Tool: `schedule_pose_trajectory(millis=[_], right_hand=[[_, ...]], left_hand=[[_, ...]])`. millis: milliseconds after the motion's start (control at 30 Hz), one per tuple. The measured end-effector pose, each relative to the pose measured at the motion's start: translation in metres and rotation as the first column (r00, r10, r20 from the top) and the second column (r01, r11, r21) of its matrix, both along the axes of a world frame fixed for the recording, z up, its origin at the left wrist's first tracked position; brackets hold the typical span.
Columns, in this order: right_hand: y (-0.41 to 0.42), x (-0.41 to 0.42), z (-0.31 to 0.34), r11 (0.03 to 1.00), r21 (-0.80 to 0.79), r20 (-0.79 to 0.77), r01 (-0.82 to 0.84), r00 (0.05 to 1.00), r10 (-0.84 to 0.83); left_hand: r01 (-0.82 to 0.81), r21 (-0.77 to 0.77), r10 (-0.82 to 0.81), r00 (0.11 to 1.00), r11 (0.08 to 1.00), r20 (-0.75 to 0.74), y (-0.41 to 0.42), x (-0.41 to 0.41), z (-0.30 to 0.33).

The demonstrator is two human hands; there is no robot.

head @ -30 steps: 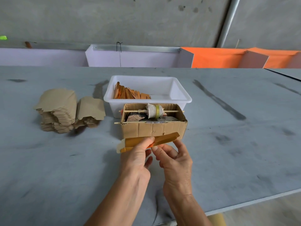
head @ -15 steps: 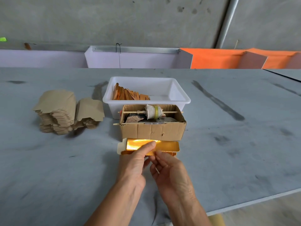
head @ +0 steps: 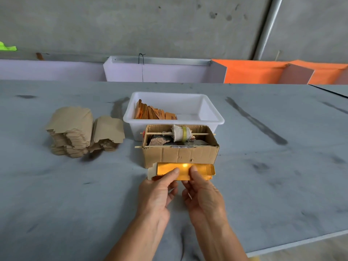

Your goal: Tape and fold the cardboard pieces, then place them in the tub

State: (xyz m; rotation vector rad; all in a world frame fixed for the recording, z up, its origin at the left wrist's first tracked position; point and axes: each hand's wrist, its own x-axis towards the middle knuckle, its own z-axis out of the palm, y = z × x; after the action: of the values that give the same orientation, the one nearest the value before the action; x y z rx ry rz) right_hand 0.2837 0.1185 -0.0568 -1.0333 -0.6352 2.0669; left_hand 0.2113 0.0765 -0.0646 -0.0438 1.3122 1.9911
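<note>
A shiny gold cardboard piece [head: 202, 170] lies flat in front of a brown cardboard box [head: 180, 154]. My left hand [head: 158, 193] pinches its near edge with thumb on top. My right hand [head: 203, 196] pinches the same edge beside it. The box holds a tape roll [head: 181, 133] on a wooden stick. Behind it stands a white tub [head: 212, 112] with several folded orange-gold pieces [head: 152, 113] leaning at its left side.
Two stacks of flat brown cardboard blanks [head: 82, 130] sit on the grey table [head: 282, 166] to the left. White and orange bins [head: 254, 72] line the far edge by a concrete wall. The table's near edge runs at the lower right.
The gold piece has gone from tilted on edge to flat with its shiny face up. Both hands have lowered and shifted their thumbs onto its top.
</note>
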Motion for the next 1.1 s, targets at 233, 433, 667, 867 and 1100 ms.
schedule_pose_trajectory(millis=[233, 433, 667, 867, 1100], right_hand=[[0.004, -0.001, 0.002, 0.997, 0.078, 0.067, 0.009, 0.998, -0.014], [0.01, 0.002, 0.005, 0.995, 0.104, 0.137, 0.008, 0.99, -0.022], [0.02, 0.013, 0.013, 0.98, 0.187, 0.19, -0.065, 0.981, 0.028], [0.047, -0.009, 0.057, 0.907, 0.41, 0.287, -0.1, 0.958, -0.025], [0.051, -0.064, 0.09, 0.842, 0.453, 0.297, -0.294, 0.94, 0.168]], left_hand=[[0.0, -0.005, 0.0, 0.999, 1.0, -0.055, -0.001, 0.001, -0.002], [-0.001, -0.005, 0.001, 0.998, 1.0, -0.061, -0.004, -0.001, 0.0], [0.01, 0.007, -0.009, 0.988, 1.0, -0.151, -0.015, -0.01, 0.009], [0.054, -0.058, -0.067, 0.965, 0.997, -0.253, -0.016, -0.037, 0.037], [-0.105, -0.005, 0.097, 0.937, 0.994, -0.335, 0.02, -0.068, 0.076]])
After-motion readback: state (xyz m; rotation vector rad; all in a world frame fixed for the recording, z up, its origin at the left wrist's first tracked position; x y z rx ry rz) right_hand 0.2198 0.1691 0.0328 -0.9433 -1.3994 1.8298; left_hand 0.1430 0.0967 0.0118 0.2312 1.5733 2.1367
